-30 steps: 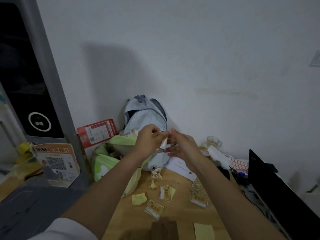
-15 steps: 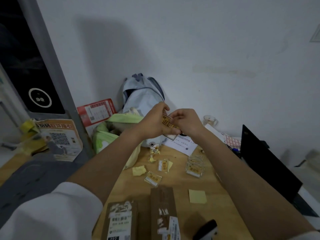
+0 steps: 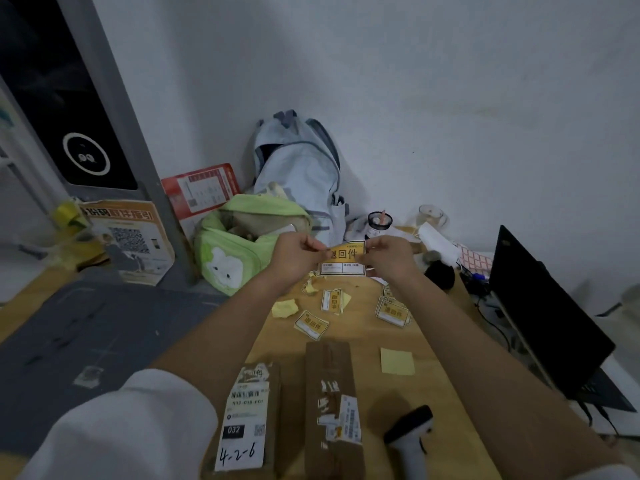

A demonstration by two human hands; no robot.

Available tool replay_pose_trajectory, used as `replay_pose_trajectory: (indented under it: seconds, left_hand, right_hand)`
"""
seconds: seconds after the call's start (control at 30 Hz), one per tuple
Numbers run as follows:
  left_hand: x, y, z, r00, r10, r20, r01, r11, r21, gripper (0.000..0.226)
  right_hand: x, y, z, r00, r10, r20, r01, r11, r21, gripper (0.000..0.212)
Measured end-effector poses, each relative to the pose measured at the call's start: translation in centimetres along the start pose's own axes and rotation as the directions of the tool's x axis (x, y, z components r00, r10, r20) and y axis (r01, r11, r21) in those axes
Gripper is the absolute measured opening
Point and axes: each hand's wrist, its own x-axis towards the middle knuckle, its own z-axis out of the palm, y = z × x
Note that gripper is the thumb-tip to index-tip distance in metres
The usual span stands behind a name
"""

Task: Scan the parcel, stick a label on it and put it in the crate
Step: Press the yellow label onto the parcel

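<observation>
Both hands hold a yellow and white label (image 3: 343, 258) up over the far part of the wooden table (image 3: 353, 327). My left hand (image 3: 296, 258) pinches its left edge and my right hand (image 3: 389, 256) pinches its right edge. Two brown cardboard parcels lie near me: one (image 3: 247, 417) with a white shipping sticker marked 4-2-6, the other (image 3: 332, 403) beside it with a torn sticker. A handheld scanner (image 3: 410, 434) lies to their right. No crate is in view.
Loose yellow labels (image 3: 393, 311) and crumpled backing paper (image 3: 284, 308) litter the table, with a yellow sticky note (image 3: 397, 361). A green bag (image 3: 235, 251) and pale backpack (image 3: 301, 168) stand at the back. A black laptop (image 3: 540, 313) sits right; a grey kiosk (image 3: 86, 109) stands left.
The view has tilted down, bringing the parcels and scanner into sight. My hands have spread the label flat between them, its printed face now turned toward me.
</observation>
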Motion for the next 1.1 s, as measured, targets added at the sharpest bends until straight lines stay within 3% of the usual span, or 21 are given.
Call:
replay_pose_trajectory:
  seconds: [0.27,0.53,0.67,0.77,1.1]
  left_hand:
    - [-1.0,-4.7,1.0,0.995,-0.097,0.028,0.096,0.995,0.023,0.024]
    - [-1.8,-11.9,1.6,0.976,-0.213,-0.052,0.220,0.947,0.235,0.031]
    - [-3.0,-15.6,2.1,0.967,-0.251,-0.033,0.242,0.875,0.420,0.016]
    - [-3.4,-17.6,2.6,0.958,-0.284,-0.047,0.274,0.848,0.454,0.017]
    - [-4.0,-21.7,5.7,0.953,-0.301,-0.014,0.249,0.762,0.597,0.025]
  right_hand:
    - [1.0,5.4,1.7,0.983,0.157,-0.092,-0.150,0.985,0.083,0.024]
    - [1.3,12.2,2.8,0.948,0.307,-0.086,-0.310,0.950,-0.026,0.030]
    - [1.1,15.4,3.4,0.915,0.387,-0.112,-0.400,0.905,-0.142,0.036]
    - [0.9,17.3,3.6,0.896,0.433,-0.101,-0.444,0.870,-0.213,0.036]
    - [0.3,22.1,5.3,0.903,0.394,-0.170,-0.429,0.822,-0.376,0.024]
